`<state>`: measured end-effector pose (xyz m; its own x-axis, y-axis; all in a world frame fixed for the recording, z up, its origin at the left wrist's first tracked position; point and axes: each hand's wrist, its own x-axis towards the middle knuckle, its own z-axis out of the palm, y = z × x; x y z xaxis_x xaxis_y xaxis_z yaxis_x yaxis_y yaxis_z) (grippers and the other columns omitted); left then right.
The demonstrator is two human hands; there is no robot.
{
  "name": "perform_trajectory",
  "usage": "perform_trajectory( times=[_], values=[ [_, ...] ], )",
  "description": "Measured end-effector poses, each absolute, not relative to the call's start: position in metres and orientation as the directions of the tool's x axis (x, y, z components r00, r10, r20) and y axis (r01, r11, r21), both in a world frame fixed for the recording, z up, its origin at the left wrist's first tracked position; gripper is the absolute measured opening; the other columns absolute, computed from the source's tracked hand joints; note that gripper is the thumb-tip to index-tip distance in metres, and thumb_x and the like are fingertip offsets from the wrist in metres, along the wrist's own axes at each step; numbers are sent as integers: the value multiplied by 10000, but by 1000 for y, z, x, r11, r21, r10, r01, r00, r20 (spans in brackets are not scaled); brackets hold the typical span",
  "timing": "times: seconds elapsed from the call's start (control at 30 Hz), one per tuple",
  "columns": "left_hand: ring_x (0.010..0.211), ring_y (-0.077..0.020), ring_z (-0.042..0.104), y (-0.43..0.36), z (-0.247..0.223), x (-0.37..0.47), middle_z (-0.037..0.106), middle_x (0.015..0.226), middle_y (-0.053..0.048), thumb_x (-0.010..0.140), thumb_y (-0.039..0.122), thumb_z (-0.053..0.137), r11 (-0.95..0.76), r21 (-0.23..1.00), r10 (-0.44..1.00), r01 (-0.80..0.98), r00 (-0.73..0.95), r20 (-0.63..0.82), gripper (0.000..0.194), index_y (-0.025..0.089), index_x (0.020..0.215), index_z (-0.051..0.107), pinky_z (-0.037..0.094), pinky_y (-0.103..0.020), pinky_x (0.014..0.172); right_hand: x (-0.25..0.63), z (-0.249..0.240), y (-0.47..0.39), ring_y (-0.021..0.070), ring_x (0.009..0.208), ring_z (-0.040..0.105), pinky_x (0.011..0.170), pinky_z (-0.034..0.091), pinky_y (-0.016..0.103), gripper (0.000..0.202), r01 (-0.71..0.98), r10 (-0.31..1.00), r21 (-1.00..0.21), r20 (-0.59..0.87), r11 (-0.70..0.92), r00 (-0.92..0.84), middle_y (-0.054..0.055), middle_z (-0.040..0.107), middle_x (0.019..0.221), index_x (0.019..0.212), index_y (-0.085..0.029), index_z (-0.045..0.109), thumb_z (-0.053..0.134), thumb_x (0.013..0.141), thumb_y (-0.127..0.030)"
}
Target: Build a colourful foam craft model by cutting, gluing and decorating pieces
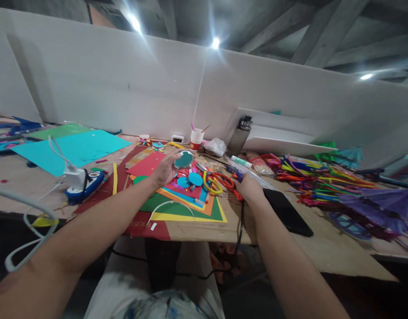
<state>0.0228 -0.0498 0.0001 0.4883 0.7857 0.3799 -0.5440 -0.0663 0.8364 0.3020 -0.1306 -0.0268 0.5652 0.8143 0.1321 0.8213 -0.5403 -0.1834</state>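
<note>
Teal disc [184, 160] is in the left hand [165, 170], raised over coloured paper [185, 209] on the surface [24, 188] — that grip is clamped on its edge. The right hand [248, 186] has its grip closed around a blue tool [235, 172], a black cord [242, 221] hanging below. Blue circles [195, 179] lie between the hands — a black phone [286, 212] sits beside the right wrist.

Matt disc [184, 161], smooth paper sheets [184, 212]
</note>
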Motion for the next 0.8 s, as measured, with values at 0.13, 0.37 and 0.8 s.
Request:
perform_trajectory(
  times=[0.13,0.37,0.8],
  values=[
    [998,-243,685,-47,0,23,746,999,-112,801,319,573,-63,825,803,-562,462,376,362,136,1094,683,549,-329,821,292,-24,-131,336,1186,497,985,395,450,336,888,757,-228,465,-400,460,245,563,1209,1137,-83,611,510,907,-307],
    [1000,-244,689,-50,2,23,747,998,-109,769,266,582,-2,835,817,-551,481,319,371,139,1105,674,549,-344,846,283,-22,-129,327,1125,532,978,394,431,327,941,843,-219,424,-259,331,228,610,1142,1119,-75,620,463,912,-275],
    [967,-248,701,-41,-2,24,744,988,-132,867,275,444,165,802,859,-574,483,169,348,119,1098,652,572,-402,823,319,-33,-100,327,1021,674,763,507,314,410,751,797,-405,84,-522,599,256,698,1080,1083,-37,685,629,788,-317]
  ],
)
